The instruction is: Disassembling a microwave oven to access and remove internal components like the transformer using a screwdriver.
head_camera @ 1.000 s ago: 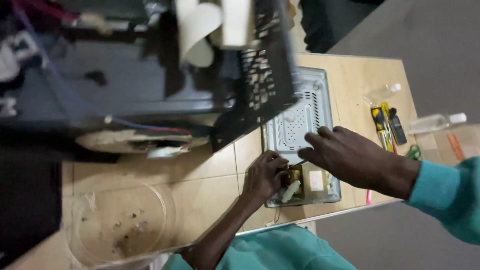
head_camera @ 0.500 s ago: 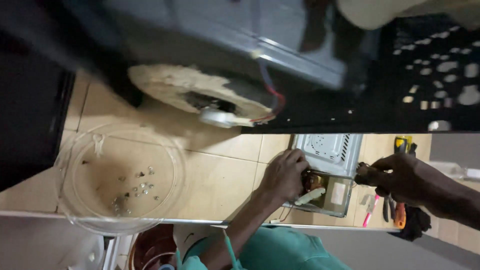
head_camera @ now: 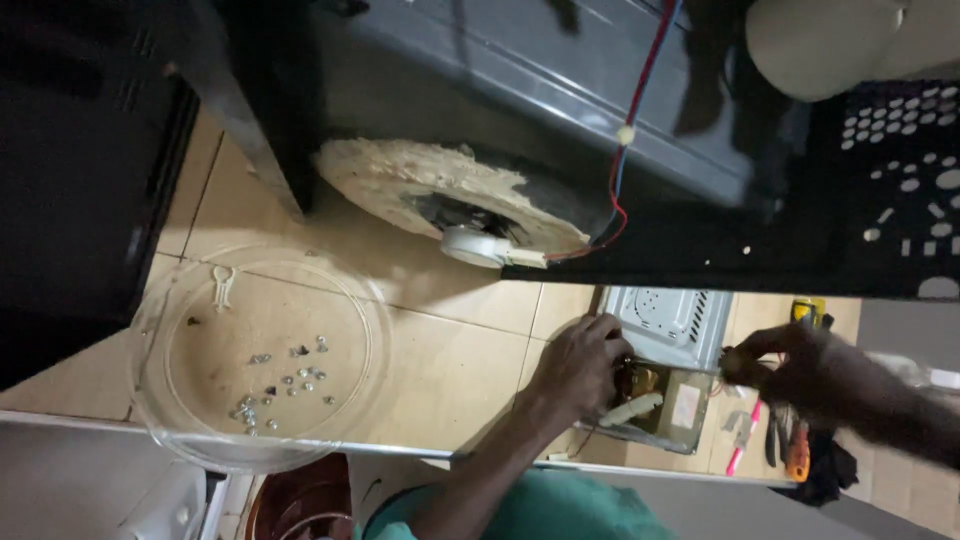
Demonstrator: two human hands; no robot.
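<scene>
Tiled beige worktop (head_camera: pixel 450 350) carries a grey perforated metal module (head_camera: pixel 668 330). Left hand (head_camera: pixel 578 368) grips its near edge beside a coppery coil; right hand (head_camera: pixel 790 365) pinches a small part at its side. Clear round glass tray (head_camera: pixel 160 400) holds loose screws (head_camera: pixel 285 385).

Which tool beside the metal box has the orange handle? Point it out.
The orange-handled tool, rightmost of the three; the pink-handled tool lies left, the dark pliers between them.

Single head cam, steep downward, close over tiled worktop (head_camera: pixel 470 360) & both hands
</scene>
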